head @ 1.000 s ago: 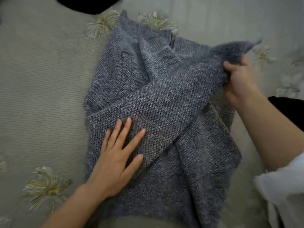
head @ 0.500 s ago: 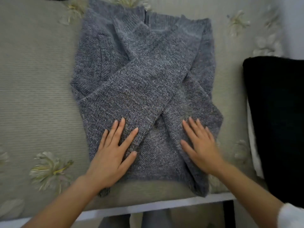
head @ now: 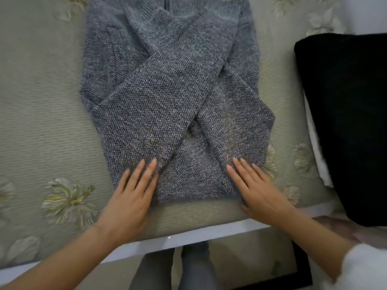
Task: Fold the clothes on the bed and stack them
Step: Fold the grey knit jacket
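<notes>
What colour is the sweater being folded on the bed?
The sweater is a heathered blue-grey knit, seen clearly in the head view.

- Single view, head-worn and wide-angle.
- Looks forward and steeply down from just over the near edge of the bed (head: 41, 122), nearly straight above the grey sweater (head: 167, 105).
- Close in: left hand (head: 129, 201) and right hand (head: 261, 193) low in frame, forearms entering from the bottom corners.
- Wearer's own legs (head: 155, 271) at the bottom edge, straight below.
</notes>
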`<action>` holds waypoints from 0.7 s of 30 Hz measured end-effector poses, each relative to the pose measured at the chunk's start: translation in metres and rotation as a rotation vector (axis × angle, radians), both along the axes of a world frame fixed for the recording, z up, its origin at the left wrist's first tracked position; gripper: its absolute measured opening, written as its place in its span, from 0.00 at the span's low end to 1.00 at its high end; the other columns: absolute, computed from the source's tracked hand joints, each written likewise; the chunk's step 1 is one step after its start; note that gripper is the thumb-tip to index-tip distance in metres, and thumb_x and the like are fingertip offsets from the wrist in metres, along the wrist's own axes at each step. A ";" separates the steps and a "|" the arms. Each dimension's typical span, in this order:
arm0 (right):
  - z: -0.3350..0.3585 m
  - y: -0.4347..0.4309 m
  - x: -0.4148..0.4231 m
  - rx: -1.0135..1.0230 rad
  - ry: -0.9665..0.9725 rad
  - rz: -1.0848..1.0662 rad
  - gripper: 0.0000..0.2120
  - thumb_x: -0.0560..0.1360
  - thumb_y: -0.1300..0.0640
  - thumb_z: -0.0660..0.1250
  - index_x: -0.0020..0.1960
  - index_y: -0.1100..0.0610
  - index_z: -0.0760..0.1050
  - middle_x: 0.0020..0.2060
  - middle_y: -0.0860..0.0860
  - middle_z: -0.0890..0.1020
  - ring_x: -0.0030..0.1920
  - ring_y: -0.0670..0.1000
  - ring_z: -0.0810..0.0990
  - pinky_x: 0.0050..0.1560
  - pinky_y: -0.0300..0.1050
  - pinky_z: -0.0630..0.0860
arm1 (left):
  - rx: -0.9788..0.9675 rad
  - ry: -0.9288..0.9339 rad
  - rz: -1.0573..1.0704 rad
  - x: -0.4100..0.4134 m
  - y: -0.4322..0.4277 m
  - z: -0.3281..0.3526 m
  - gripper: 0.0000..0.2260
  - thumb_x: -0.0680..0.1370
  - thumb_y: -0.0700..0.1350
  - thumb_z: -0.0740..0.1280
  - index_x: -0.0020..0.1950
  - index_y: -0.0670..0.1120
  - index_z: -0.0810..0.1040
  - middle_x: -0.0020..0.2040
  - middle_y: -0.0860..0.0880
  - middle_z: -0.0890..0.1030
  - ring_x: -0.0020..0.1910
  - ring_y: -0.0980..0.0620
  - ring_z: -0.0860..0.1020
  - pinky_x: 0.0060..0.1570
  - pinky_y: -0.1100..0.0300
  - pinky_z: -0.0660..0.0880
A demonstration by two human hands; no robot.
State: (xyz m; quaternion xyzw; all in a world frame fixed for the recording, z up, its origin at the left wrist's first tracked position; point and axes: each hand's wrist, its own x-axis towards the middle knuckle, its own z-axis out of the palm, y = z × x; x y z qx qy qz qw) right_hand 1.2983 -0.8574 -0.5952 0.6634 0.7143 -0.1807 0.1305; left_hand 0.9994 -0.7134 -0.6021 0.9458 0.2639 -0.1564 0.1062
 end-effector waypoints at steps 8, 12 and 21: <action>0.008 0.019 0.011 0.091 -0.006 -0.036 0.38 0.59 0.73 0.73 0.68 0.59 0.73 0.59 0.61 0.80 0.52 0.61 0.83 0.43 0.50 0.80 | 0.117 0.315 0.089 -0.017 -0.006 0.004 0.40 0.75 0.48 0.64 0.76 0.37 0.40 0.75 0.38 0.30 0.77 0.38 0.42 0.71 0.41 0.54; 0.022 0.023 0.009 -0.013 0.049 -0.160 0.34 0.72 0.64 0.63 0.75 0.46 0.61 0.63 0.51 0.78 0.57 0.55 0.79 0.50 0.48 0.76 | 0.011 0.183 0.184 0.004 -0.014 0.021 0.24 0.71 0.38 0.71 0.66 0.43 0.73 0.73 0.40 0.66 0.70 0.35 0.66 0.59 0.45 0.74; 0.098 -0.007 0.033 -0.277 0.246 -0.242 0.29 0.69 0.58 0.67 0.68 0.42 0.70 0.56 0.49 0.82 0.56 0.54 0.79 0.52 0.43 0.74 | -0.279 0.178 0.262 0.010 -0.031 0.094 0.06 0.69 0.44 0.62 0.42 0.51 0.67 0.38 0.54 0.74 0.40 0.51 0.73 0.33 0.58 0.66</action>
